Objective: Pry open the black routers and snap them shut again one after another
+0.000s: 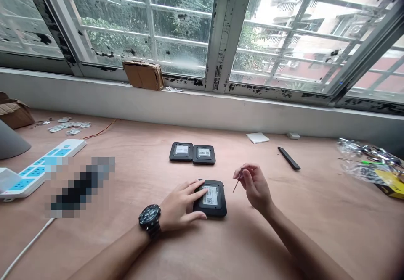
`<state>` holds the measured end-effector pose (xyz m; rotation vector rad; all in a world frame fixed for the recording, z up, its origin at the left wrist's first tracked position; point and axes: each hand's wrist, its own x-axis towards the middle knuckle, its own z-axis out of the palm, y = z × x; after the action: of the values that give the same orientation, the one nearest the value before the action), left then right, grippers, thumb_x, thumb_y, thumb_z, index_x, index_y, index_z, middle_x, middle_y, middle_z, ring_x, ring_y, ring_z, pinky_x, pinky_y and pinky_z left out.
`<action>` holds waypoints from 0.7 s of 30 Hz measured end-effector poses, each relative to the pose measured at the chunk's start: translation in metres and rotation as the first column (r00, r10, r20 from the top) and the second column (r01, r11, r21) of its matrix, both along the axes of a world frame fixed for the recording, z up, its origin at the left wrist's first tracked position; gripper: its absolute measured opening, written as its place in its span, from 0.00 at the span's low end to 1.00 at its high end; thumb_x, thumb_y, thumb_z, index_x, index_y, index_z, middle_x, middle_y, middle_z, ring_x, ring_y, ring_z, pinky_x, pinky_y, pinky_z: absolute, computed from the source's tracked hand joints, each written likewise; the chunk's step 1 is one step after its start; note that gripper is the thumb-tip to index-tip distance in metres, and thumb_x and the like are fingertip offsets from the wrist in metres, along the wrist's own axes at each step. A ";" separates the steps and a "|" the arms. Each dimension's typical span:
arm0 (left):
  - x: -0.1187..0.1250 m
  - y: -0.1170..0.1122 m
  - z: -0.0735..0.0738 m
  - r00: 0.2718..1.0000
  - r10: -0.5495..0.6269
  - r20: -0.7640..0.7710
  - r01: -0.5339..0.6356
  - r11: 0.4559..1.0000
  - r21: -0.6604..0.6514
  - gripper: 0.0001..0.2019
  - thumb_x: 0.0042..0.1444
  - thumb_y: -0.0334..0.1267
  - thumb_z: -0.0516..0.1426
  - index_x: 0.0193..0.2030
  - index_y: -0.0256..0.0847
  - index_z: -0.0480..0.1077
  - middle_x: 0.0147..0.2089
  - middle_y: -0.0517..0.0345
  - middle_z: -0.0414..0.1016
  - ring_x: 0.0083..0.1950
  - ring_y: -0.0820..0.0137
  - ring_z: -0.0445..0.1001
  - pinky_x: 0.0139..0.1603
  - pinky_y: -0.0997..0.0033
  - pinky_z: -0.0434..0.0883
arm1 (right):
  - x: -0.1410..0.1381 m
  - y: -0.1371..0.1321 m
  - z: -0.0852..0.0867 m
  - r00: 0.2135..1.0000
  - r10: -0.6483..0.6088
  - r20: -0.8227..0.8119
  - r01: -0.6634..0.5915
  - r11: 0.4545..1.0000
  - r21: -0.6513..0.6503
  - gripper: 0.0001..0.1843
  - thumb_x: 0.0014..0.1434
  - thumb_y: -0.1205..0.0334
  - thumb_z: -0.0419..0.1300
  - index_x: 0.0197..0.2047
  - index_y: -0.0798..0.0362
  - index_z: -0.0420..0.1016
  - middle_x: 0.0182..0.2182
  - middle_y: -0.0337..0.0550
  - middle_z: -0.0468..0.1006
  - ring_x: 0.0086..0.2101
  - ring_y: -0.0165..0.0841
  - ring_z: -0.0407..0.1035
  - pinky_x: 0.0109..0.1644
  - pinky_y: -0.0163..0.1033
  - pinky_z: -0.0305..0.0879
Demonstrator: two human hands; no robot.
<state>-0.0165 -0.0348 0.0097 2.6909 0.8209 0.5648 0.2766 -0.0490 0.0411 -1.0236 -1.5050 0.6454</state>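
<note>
My left hand (182, 204), with a black watch on its wrist, rests with fingers spread on the left side of a small black device (212, 199) that has a white label on top and lies on the wooden table (202, 238). My right hand (254, 184) hovers just right of the device, its fingers pinched on a thin stick-like tool (237, 182) that points down and left. Two more black devices (192, 153) of the same kind lie side by side a little farther back.
A white and blue power strip (41, 166) lies at the left, next to a blurred patch. A black bar (288, 158), a white pad (257, 137), a plastic bag of tools (368, 158), small silver parts (67, 125) and a cardboard box (143, 75) on the sill.
</note>
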 end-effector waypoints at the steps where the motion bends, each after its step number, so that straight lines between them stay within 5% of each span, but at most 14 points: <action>1: -0.003 0.003 -0.001 1.000 0.016 0.008 -0.016 1.000 -0.008 0.37 0.62 0.59 0.60 0.73 0.46 0.59 0.76 0.47 0.54 0.74 0.48 0.56 0.71 0.45 0.62 | -0.009 0.002 -0.001 0.997 -0.013 -0.081 0.014 1.000 0.016 0.09 0.74 0.50 0.49 0.48 0.45 0.63 0.33 0.41 0.76 0.34 0.35 0.71 0.36 0.40 0.71; 3: -0.008 0.008 -0.004 0.999 0.044 0.014 -0.044 0.999 -0.032 0.40 0.60 0.60 0.61 0.73 0.43 0.58 0.75 0.43 0.55 0.75 0.47 0.53 0.71 0.43 0.61 | -0.024 0.007 -0.005 0.989 -0.034 -0.143 0.042 0.998 0.048 0.11 0.74 0.49 0.49 0.50 0.45 0.64 0.33 0.41 0.74 0.34 0.35 0.70 0.36 0.40 0.71; 10: -0.007 0.010 -0.011 0.997 0.070 0.017 -0.069 0.996 -0.051 0.42 0.62 0.63 0.58 0.75 0.42 0.53 0.73 0.44 0.60 0.75 0.49 0.56 0.73 0.43 0.57 | -0.031 0.017 -0.025 1.000 0.021 0.010 -0.021 0.996 0.086 0.13 0.74 0.52 0.49 0.52 0.45 0.71 0.35 0.43 0.74 0.35 0.34 0.69 0.34 0.39 0.70; 21: -0.003 0.007 -0.012 0.998 0.062 0.006 -0.062 0.997 -0.054 0.43 0.63 0.63 0.57 0.75 0.41 0.52 0.73 0.42 0.59 0.74 0.49 0.57 0.72 0.43 0.57 | -0.025 0.016 -0.022 1.000 0.000 -0.017 0.000 0.999 0.039 0.13 0.74 0.51 0.50 0.52 0.46 0.71 0.36 0.44 0.75 0.35 0.35 0.71 0.33 0.39 0.72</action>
<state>-0.0198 -0.0275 -0.0023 2.6208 0.9068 0.5586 0.2517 -0.0327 0.0194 -0.9859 -1.4968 0.6210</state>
